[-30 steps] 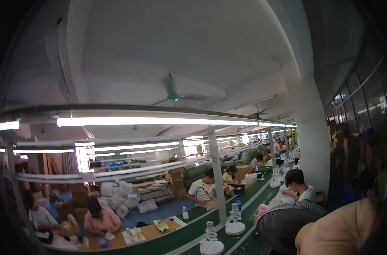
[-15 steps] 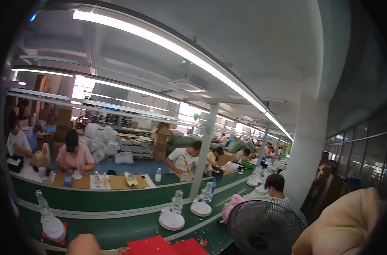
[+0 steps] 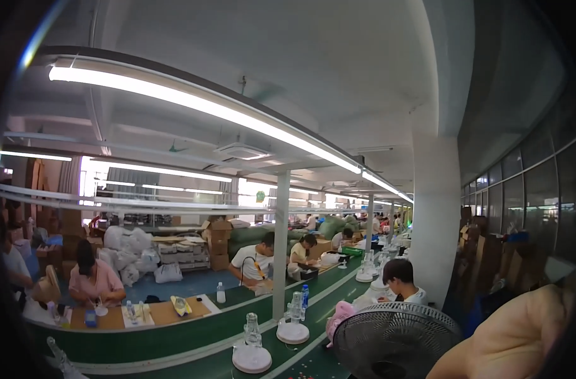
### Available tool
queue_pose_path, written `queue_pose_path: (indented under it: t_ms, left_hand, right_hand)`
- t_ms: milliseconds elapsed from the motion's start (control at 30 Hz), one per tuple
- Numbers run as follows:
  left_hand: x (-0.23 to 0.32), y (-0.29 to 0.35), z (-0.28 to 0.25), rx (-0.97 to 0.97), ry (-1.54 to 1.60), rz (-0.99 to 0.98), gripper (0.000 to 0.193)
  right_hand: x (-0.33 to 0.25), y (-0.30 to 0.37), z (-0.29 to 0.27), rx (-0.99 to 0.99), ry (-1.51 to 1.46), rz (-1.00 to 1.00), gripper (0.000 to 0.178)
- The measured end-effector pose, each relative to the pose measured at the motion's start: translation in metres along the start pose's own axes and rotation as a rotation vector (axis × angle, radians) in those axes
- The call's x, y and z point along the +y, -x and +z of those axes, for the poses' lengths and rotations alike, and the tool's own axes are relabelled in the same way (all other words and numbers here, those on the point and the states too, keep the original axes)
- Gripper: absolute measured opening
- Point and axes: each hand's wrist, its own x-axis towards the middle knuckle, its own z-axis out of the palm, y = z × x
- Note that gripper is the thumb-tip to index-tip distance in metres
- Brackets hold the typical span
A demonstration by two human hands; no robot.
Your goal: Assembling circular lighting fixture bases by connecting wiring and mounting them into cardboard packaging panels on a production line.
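Neither of my hands shows. A bare arm [image 3: 515, 341] fills the lower right corner, and its hand lies outside the picture. I look out across a factory hall, not down at a bench. Below me runs a long green work line [image 3: 174, 344]. On it stand round white bases with clear bottles [image 3: 252, 354] [image 3: 293, 328]. A black wire-guard fan [image 3: 395, 344] stands just left of the arm.
Seated workers line the benches: one in pink [image 3: 95, 281] at the left, one in white [image 3: 253, 262], and one with dark hair [image 3: 401, 281] behind the fan. White posts [image 3: 280, 246], a thick white pillar [image 3: 436, 221], white sacks [image 3: 133, 252], cardboard boxes [image 3: 217, 243] and right-hand windows [image 3: 528, 196] surround them.
The view has swung left and then tilted, so the line's workers sit lower in the picture. Red items at the bottom edge half a second ago are out of view. The arm stays lower right.
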Motion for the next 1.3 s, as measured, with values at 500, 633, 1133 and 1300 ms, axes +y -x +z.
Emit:
queue_pose_path:
  t_ms: [500,633,1133,1300]
  left_hand:
    - [0.069,0.0,0.007,0.128,0.101,-0.117,0.038]
    - [0.135,-0.009,0.024,0.255,0.246,-0.371,0.038]
    - [0.212,-0.083,0.008,0.404,0.415,-0.866,0.039]
    - [0.203,-0.087,0.008,0.422,0.404,-0.843,0.04]
  right_hand:
    - [-0.073,0.02,-0.037,-0.22,-0.016,0.187,0.025]
    - [-0.138,0.038,-0.07,-0.431,-0.126,0.431,0.025]
    - [-0.423,0.192,-0.163,-1.015,-0.216,1.962,0.017]
    - [-0.601,0.266,-0.34,-2.111,-0.355,2.038,0.064]
